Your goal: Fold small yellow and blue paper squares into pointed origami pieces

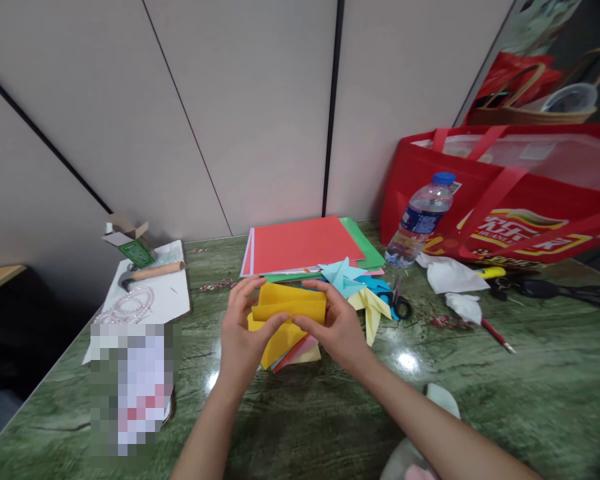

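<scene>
A sheet of yellow paper point(290, 305), partly folded over on itself, is held up between both hands. My left hand point(245, 327) grips its left end, thumb on the near side and fingers behind. On the other end, my right hand point(337, 323) pinches it in the same way, and the two thumbs almost meet at the lower fold. Beneath lies a small stack of coloured paper squares point(300, 353), yellow on top, partly hidden by the hands. Just beyond my right hand are a light-blue folded paper star point(344, 275) and a pale-yellow folded paper piece point(371, 310).
Large red and green paper sheets point(305, 243) lie at the back. Scissors point(401, 305), a water bottle point(420, 220) and a red bag point(505, 200) stand to the right, with tissues point(453, 275) and a pencil point(497, 335). A hammer point(155, 272) and beads point(130, 303) lie left.
</scene>
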Demonstrator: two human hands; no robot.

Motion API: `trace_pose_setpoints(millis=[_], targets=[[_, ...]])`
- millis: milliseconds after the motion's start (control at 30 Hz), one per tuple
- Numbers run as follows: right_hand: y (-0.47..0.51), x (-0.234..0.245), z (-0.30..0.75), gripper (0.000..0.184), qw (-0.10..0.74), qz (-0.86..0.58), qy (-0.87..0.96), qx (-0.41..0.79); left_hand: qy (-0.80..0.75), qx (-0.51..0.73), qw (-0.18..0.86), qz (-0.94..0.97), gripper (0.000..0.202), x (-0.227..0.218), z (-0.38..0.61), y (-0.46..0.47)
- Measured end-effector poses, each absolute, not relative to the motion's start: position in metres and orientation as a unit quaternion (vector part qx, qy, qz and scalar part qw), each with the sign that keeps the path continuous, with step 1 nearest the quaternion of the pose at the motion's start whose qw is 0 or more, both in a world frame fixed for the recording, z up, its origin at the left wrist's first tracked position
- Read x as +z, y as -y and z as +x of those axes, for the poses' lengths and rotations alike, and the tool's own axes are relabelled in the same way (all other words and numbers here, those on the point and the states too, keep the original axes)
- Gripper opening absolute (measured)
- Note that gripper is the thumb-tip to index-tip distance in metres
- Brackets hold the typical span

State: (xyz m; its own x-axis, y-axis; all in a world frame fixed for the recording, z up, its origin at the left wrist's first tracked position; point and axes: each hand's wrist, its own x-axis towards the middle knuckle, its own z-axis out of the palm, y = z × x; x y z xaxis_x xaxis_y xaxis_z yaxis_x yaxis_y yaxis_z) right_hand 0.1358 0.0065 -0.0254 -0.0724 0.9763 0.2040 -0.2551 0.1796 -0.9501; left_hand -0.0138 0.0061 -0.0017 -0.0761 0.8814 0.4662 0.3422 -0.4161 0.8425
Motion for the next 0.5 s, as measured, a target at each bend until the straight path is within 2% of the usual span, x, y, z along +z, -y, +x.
trace_pose_setpoints(millis=[100,167,400,500], targets=[[-0.0046,-0.0236,0.1359,0.048,0.575,-0.367,0.520,0.514,-0.477,0.547,0.185,0.662,0.021,-0.0031,-0.0158,-0.0060],[-0.0038,-0.0231,0.1363,0.049,0.570,-0.382,0.535,0.494,-0.463,0.546,0.157,0.680,0.013,-0.0027,-0.0160,-0.0049],[-0.0048,-0.0286,0.1362,0.046,0.565,-0.400,0.564,0.450,-0.432,0.504,-0.011,0.748,0.016,0.0033,-0.0147,-0.0016],[-0.0051,-0.0300,0.1364,0.047,0.555,-0.416,0.577,0.431,-0.420,0.479,-0.052,0.769,0.014,0.0056,-0.0133,-0.0013]])
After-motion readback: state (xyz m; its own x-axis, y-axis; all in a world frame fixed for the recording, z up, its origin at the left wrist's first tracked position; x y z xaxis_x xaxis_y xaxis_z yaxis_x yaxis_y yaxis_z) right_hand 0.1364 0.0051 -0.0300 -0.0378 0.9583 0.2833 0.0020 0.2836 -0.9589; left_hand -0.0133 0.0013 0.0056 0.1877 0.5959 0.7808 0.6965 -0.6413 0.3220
